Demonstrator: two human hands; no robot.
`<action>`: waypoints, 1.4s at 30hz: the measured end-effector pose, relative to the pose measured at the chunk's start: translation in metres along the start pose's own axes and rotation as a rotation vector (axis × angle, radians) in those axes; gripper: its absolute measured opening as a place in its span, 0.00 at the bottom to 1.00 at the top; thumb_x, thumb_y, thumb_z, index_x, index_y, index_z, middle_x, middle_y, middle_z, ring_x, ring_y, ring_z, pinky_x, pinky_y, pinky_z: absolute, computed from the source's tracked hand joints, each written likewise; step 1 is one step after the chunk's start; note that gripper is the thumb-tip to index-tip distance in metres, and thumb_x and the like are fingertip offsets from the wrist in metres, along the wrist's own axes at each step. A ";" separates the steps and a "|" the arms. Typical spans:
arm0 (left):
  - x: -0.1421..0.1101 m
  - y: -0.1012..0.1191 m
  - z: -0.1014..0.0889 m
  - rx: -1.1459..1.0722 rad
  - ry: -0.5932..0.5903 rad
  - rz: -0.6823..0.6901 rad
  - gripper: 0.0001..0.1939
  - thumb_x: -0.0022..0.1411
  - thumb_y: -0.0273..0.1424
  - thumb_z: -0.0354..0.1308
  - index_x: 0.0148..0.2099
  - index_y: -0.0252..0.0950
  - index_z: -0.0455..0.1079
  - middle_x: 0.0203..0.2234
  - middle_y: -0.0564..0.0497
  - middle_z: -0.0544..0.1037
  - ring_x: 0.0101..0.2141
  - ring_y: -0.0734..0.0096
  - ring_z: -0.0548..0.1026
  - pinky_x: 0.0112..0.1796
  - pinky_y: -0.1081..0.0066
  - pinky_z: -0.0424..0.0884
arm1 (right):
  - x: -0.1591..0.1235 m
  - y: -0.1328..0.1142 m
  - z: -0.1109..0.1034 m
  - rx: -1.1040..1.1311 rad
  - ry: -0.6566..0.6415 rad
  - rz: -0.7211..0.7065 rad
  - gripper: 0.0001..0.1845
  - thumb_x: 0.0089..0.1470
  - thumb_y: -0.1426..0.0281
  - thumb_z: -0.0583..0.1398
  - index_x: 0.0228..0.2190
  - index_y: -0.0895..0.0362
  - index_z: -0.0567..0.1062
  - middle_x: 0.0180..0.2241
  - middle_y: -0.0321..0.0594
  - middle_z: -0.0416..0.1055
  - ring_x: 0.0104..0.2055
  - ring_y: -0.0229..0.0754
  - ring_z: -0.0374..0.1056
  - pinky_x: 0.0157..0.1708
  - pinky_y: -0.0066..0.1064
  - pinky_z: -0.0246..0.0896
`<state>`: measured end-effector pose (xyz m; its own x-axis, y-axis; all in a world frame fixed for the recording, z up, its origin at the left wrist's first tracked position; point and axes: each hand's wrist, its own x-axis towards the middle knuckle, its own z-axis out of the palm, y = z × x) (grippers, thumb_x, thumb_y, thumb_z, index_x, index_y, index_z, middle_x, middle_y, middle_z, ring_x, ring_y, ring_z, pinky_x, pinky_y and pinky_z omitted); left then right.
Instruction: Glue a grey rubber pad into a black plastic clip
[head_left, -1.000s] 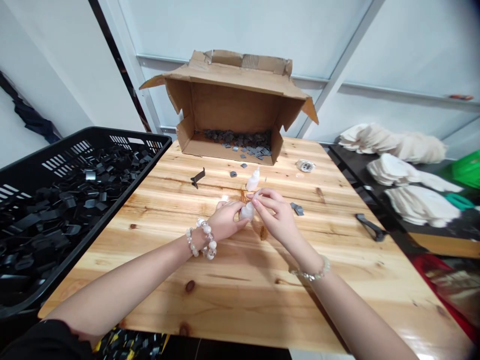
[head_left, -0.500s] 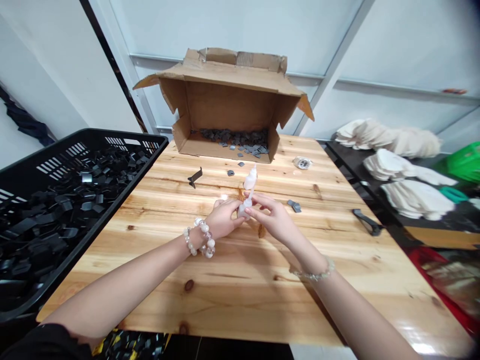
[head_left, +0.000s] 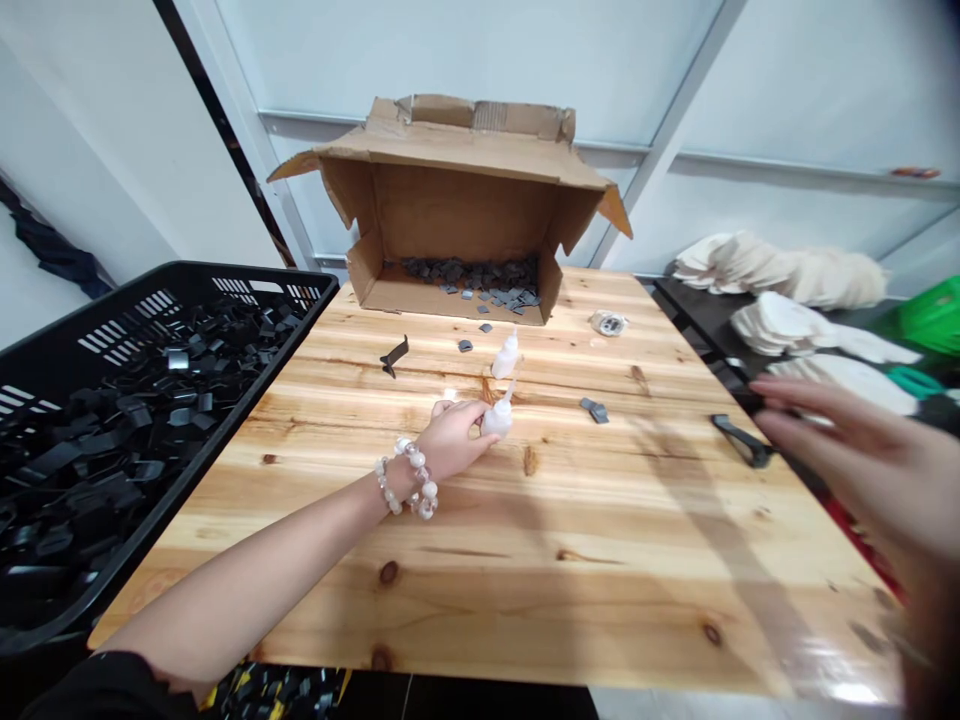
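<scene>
My left hand [head_left: 455, 437] is closed around a small white squeeze bottle [head_left: 497, 419] with a thin nozzle, over the middle of the wooden table. Just behind it stands a second white nozzle bottle [head_left: 506, 357]. Far to the right, my right hand [head_left: 862, 450] is raised near the table's edge, blurred by motion, and I cannot make out anything in it. Beside its fingertips lies a black bracket-like strip [head_left: 741, 441]. Small grey pieces [head_left: 595, 410] rest on the wood between the two hands.
An open cardboard box [head_left: 457, 215] holding many grey pieces stands at the back. On the left, a black crate [head_left: 172, 420] is filled with dark parts. Another black bracket [head_left: 394, 355] and a tape roll [head_left: 608, 323] lie on the table. White gloves [head_left: 780, 270] are stacked at right.
My right hand has let go of the bottle and swung far to the right, up over the table's right edge. My left hand stays around the bottle.
</scene>
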<state>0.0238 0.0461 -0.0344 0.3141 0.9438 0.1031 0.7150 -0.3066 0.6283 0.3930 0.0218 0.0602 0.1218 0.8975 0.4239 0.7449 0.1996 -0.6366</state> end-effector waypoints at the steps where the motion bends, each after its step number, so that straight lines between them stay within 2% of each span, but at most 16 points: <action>1: 0.000 0.000 0.000 -0.003 0.001 -0.002 0.10 0.60 0.36 0.55 0.43 0.39 0.69 0.40 0.53 0.78 0.44 0.60 0.73 0.50 0.59 0.57 | -0.008 0.015 -0.013 -0.106 -0.173 0.024 0.27 0.43 0.47 0.64 0.46 0.39 0.76 0.49 0.48 0.74 0.46 0.58 0.72 0.39 0.51 0.67; 2: 0.000 0.000 0.000 -0.006 0.002 -0.004 0.09 0.60 0.35 0.55 0.43 0.39 0.69 0.39 0.53 0.78 0.43 0.60 0.73 0.50 0.59 0.57 | -0.015 0.026 -0.021 -0.177 -0.288 0.035 0.26 0.40 0.45 0.64 0.43 0.37 0.77 0.47 0.45 0.75 0.44 0.59 0.73 0.37 0.52 0.67; 3: 0.001 0.000 0.001 -0.008 0.003 -0.004 0.09 0.60 0.35 0.55 0.43 0.39 0.69 0.39 0.52 0.79 0.43 0.59 0.73 0.50 0.59 0.57 | -0.022 0.034 -0.025 -0.174 -0.369 0.042 0.18 0.44 0.45 0.62 0.35 0.37 0.80 0.43 0.44 0.77 0.44 0.59 0.73 0.36 0.51 0.69; 5: 0.001 0.001 0.001 -0.009 0.006 -0.005 0.09 0.60 0.35 0.55 0.42 0.38 0.69 0.40 0.52 0.79 0.44 0.59 0.73 0.50 0.59 0.57 | -0.032 0.037 -0.018 -0.111 -0.363 0.069 0.17 0.51 0.46 0.57 0.23 0.39 0.80 0.38 0.42 0.79 0.44 0.57 0.73 0.39 0.48 0.70; 6: 0.002 0.001 0.001 -0.009 0.007 -0.005 0.09 0.60 0.35 0.55 0.42 0.38 0.70 0.40 0.51 0.79 0.44 0.59 0.73 0.50 0.59 0.57 | -0.035 0.033 -0.009 -0.081 -0.333 0.077 0.18 0.52 0.47 0.57 0.22 0.40 0.80 0.37 0.42 0.79 0.44 0.57 0.74 0.41 0.47 0.70; 8: 0.002 0.002 0.000 -0.004 0.009 -0.008 0.10 0.60 0.36 0.56 0.42 0.38 0.70 0.39 0.51 0.79 0.43 0.59 0.73 0.50 0.59 0.57 | -0.035 0.014 0.019 -0.027 -0.328 0.028 0.16 0.47 0.48 0.61 0.26 0.44 0.81 0.39 0.42 0.78 0.45 0.57 0.73 0.42 0.46 0.71; 10: 0.001 0.002 0.000 0.002 0.013 -0.011 0.11 0.60 0.36 0.56 0.43 0.38 0.70 0.39 0.51 0.79 0.43 0.58 0.73 0.51 0.58 0.58 | -0.030 -0.013 0.050 0.085 -0.459 0.043 0.21 0.46 0.51 0.63 0.38 0.49 0.80 0.39 0.44 0.78 0.41 0.53 0.74 0.38 0.42 0.71; 11: 0.001 0.002 -0.001 0.006 0.015 -0.012 0.11 0.60 0.37 0.56 0.43 0.38 0.70 0.40 0.50 0.79 0.44 0.57 0.73 0.51 0.58 0.58 | -0.027 -0.026 0.066 0.134 -0.531 0.046 0.21 0.47 0.52 0.63 0.39 0.52 0.80 0.39 0.45 0.78 0.39 0.51 0.74 0.39 0.41 0.71; 13: 0.000 0.002 -0.001 0.011 0.018 -0.013 0.12 0.59 0.37 0.57 0.44 0.38 0.71 0.41 0.50 0.79 0.45 0.57 0.73 0.51 0.58 0.57 | -0.021 -0.052 0.095 0.192 -0.562 -0.035 0.17 0.50 0.55 0.62 0.35 0.53 0.81 0.39 0.45 0.78 0.42 0.50 0.74 0.40 0.39 0.69; 17: 0.000 0.001 0.000 0.011 0.017 -0.001 0.14 0.59 0.37 0.57 0.47 0.39 0.70 0.44 0.50 0.78 0.47 0.56 0.72 0.52 0.57 0.57 | -0.011 -0.089 0.141 0.358 -0.428 -0.194 0.11 0.51 0.61 0.63 0.32 0.55 0.80 0.40 0.46 0.77 0.46 0.48 0.71 0.44 0.39 0.67; 21: 0.000 -0.003 0.002 0.001 0.011 0.020 0.14 0.61 0.37 0.55 0.48 0.40 0.69 0.44 0.51 0.78 0.46 0.59 0.72 0.52 0.59 0.57 | -0.005 -0.105 0.169 0.417 -0.281 -0.314 0.07 0.49 0.65 0.65 0.31 0.55 0.79 0.39 0.45 0.76 0.45 0.47 0.71 0.48 0.41 0.64; 25: 0.001 -0.005 0.003 -0.006 0.008 0.036 0.13 0.61 0.36 0.54 0.48 0.40 0.69 0.43 0.52 0.78 0.46 0.61 0.72 0.51 0.59 0.57 | -0.006 -0.108 0.177 0.390 -0.236 -0.368 0.04 0.49 0.67 0.66 0.29 0.54 0.78 0.38 0.43 0.76 0.45 0.48 0.70 0.49 0.43 0.63; 30: 0.001 -0.006 0.003 -0.008 0.008 0.045 0.11 0.61 0.36 0.55 0.45 0.39 0.69 0.40 0.52 0.77 0.43 0.61 0.73 0.48 0.59 0.58 | -0.007 -0.111 0.177 0.361 -0.213 -0.359 0.01 0.49 0.69 0.66 0.26 0.53 0.79 0.36 0.42 0.77 0.43 0.47 0.70 0.48 0.42 0.62; 34: 0.001 -0.003 0.001 -0.005 0.007 0.040 0.10 0.61 0.36 0.55 0.43 0.38 0.69 0.37 0.52 0.77 0.41 0.62 0.73 0.47 0.59 0.58 | -0.004 -0.114 0.177 0.384 -0.244 -0.359 0.04 0.48 0.71 0.66 0.23 0.54 0.77 0.34 0.41 0.77 0.42 0.46 0.70 0.47 0.41 0.62; 42: 0.002 -0.005 0.003 -0.024 0.002 0.018 0.11 0.60 0.36 0.56 0.45 0.39 0.69 0.40 0.53 0.78 0.43 0.62 0.73 0.49 0.60 0.57 | -0.005 -0.118 0.176 0.493 -0.313 -0.271 0.07 0.47 0.70 0.65 0.20 0.56 0.75 0.32 0.43 0.76 0.39 0.46 0.71 0.44 0.39 0.64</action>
<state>0.0228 0.0495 -0.0393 0.3259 0.9383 0.1158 0.6937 -0.3206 0.6450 0.1891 0.0635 0.0195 -0.2809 0.8472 0.4509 0.3243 0.5260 -0.7863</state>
